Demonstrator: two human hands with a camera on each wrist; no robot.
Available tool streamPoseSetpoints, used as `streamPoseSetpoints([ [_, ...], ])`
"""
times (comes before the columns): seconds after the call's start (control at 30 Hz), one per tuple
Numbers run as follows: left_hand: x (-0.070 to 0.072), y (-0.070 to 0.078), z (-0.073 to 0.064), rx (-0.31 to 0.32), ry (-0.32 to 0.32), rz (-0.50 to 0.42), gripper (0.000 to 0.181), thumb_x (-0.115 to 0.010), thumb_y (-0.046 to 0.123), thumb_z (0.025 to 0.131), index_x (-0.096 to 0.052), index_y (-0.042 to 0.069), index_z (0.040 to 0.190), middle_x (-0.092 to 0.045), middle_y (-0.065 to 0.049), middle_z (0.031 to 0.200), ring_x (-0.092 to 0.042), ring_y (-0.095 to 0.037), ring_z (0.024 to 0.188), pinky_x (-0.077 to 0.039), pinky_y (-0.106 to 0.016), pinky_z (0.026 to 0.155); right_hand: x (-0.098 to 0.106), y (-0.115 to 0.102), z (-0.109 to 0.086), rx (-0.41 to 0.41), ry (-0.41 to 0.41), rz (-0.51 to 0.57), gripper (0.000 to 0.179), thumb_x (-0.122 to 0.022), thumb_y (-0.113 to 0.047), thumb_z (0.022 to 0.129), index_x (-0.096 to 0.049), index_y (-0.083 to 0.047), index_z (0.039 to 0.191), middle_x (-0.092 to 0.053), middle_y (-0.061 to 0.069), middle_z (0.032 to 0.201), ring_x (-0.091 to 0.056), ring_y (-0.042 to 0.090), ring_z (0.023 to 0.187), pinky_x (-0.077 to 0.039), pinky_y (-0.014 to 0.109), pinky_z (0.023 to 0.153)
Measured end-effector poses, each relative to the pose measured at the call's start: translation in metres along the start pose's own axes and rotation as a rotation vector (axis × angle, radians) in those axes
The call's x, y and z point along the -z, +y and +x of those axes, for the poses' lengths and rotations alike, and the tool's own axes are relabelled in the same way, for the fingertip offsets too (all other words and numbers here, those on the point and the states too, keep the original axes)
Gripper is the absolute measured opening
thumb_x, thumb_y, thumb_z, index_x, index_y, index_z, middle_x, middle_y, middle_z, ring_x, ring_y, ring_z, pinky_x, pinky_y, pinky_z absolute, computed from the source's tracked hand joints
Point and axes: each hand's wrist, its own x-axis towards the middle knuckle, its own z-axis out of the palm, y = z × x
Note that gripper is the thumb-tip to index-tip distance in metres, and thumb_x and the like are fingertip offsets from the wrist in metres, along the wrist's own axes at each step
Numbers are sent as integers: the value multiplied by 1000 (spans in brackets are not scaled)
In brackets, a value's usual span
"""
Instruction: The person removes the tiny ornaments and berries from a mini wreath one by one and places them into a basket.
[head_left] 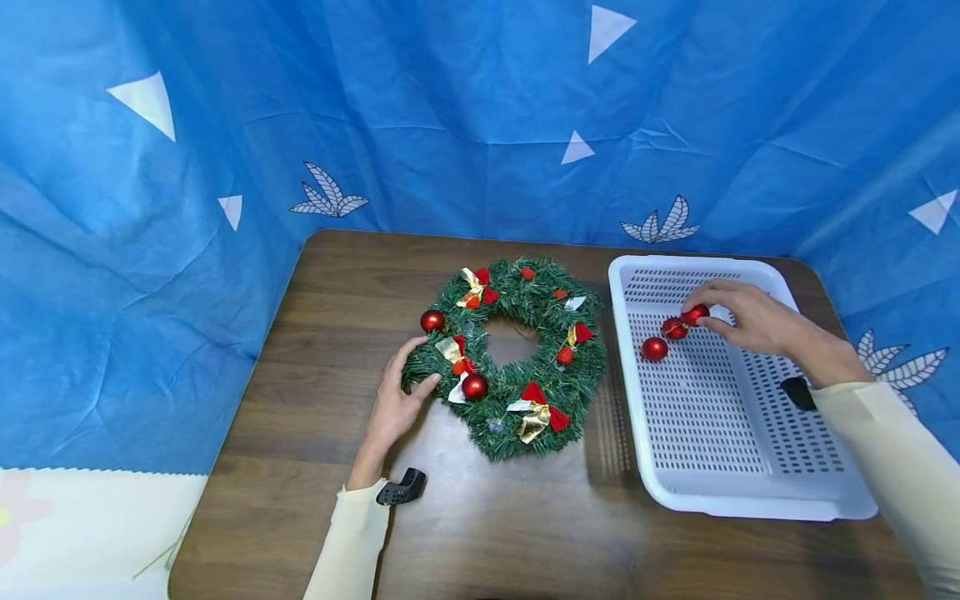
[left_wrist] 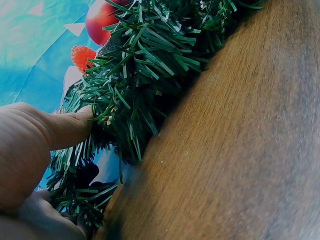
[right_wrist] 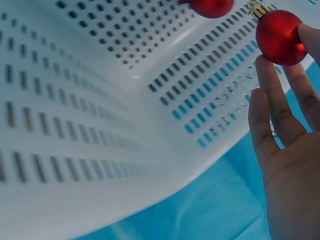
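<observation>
My right hand (head_left: 757,321) pinches a shiny red bauble (right_wrist: 281,39) with a gold cap between thumb and fingertips, above the white slotted basket (head_left: 628,392). Two more red baubles, one plain (head_left: 654,348) and one textured (head_left: 675,328), are in the basket, left of that hand. On the table's middle lies a green wreath (head_left: 498,429) with red and gold bows (head_left: 534,415), small red berries and two red baubles on its left side. My left hand (head_left: 392,404) grips the wreath's left edge, thumb over the needles (left_wrist: 145,65); some of its fingers are hidden.
The brown wooden table (head_left: 510,525) extends to the left and front of the wreath. The basket stands at the right, its rim close to the wreath. A blue curtain (head_left: 450,100) with white triangles and leaves hangs behind and at both sides.
</observation>
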Motion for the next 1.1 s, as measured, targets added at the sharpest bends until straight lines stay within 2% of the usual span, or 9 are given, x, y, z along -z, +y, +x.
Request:
streamPoseSetpoints([
  [0.23, 1, -1, 0, 7, 9, 11, 61, -73, 19, 93, -47, 28, 147, -45, -8, 152, -39, -31, 143, -29, -58, 116, -7, 5, -6, -20, -62, -13, 32, -80, -4, 81, -72, -9, 111, -69, 15, 115, -63, 34, 107, -51, 59, 93],
  [0.6, 0, -2, -1, 5, 14, 14, 61, -74, 21, 92, -48, 30, 146, -46, -9, 151, -41, -32, 140, -31, -58, 115, -15, 9, -12, -47, -92, -1, 33, -80, -4, 82, -72, -9, 113, -70, 14, 116, -63, 35, 108, -51, 60, 94],
  [0.8, 0, -1, -1, -28, 25, 2, 63, -76, 15, 90, -49, 25, 146, -49, -11, 149, -43, -32, 139, -32, -56, 115, -17, 9, -14, -57, -103, -19, 34, -79, -3, 83, -71, -8, 116, -69, 17, 119, -63, 37, 110, -50, 61, 95],
  [1.1, -1, 0, 0, -43, 27, -13, 64, -76, 13, 89, -49, 23, 146, -50, -12, 148, -44, -32, 139, -32, -54, 115, -18, 11, -17, -82, -120, -29, 40, -77, -5, 84, -67, -5, 122, -69, 18, 118, -66, 34, 103, -52, 59, 91],
])
